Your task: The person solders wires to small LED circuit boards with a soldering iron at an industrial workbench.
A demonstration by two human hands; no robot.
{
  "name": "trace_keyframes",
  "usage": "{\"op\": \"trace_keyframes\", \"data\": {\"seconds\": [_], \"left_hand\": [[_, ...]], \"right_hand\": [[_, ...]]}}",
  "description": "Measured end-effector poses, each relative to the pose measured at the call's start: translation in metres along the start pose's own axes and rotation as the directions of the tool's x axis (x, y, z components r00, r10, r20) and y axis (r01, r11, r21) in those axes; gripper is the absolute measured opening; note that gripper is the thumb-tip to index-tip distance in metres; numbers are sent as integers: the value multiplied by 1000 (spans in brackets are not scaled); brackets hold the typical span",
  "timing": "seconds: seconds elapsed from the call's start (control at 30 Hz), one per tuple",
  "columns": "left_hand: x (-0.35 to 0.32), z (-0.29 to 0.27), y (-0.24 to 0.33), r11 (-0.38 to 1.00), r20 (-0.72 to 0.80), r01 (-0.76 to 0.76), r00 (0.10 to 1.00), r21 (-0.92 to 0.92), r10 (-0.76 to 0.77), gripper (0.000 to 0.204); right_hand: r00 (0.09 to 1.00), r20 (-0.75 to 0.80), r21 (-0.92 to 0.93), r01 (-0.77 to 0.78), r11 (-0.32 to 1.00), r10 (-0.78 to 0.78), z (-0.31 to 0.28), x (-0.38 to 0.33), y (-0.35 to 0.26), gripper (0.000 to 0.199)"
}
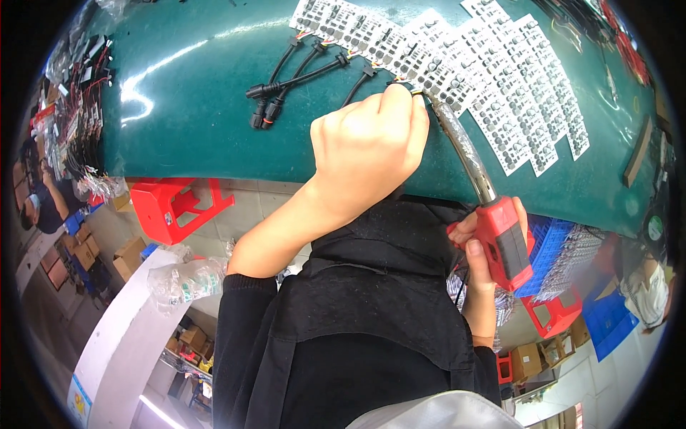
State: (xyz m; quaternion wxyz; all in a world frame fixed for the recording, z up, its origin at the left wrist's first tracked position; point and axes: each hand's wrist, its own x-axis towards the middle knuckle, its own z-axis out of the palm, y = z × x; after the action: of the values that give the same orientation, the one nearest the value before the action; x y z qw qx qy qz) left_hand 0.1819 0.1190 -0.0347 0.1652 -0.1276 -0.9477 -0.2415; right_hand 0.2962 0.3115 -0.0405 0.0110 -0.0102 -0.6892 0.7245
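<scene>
While left hand (368,146) fingers pinch small wire end at edge of white module strips (457,71) on green surface (200,107), right hand (482,247) fingers wrap red handle of soldering iron (475,182), tip meeting pinched spot. Judged: several black connector cables (307,71) already joined to strips at left; current joint in progress, strips farther right apparently unwired.

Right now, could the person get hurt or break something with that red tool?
Maybe. The left hand pinches a wire right at the metal tip of the red tool held by the right hand, so a slip could hurt the fingers. The tip also sits beside the white component strips and could mark them.
</scene>
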Motion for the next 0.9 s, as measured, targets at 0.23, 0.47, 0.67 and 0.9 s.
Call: {"op": "trace_keyframes", "data": {"seconds": [0.23, 0.47, 0.67, 0.9], "left_hand": [[1, -2, 1, 1000, 16, -11, 1000, 24, 10, 27], [1, 0, 2, 999, 6, -22, 1000, 34, 22, 28], [2, 0, 3, 997, 9, -35, 999, 67, 34, 28], [1, 0, 3, 994, 10, -45, 999, 99, 44, 29]], "right_hand": [[998, -42, 158, -44, 987, 51, -2, 2, -5, 69], [1000, 11, 0, 1, 1000, -1, -6, 4, -2, 65], [1000, 28, -35, -8, 999, 9, -8, 2, -4, 66], [995, -67, 226, -61, 972, 78, 2, 8, -19, 76]]}}
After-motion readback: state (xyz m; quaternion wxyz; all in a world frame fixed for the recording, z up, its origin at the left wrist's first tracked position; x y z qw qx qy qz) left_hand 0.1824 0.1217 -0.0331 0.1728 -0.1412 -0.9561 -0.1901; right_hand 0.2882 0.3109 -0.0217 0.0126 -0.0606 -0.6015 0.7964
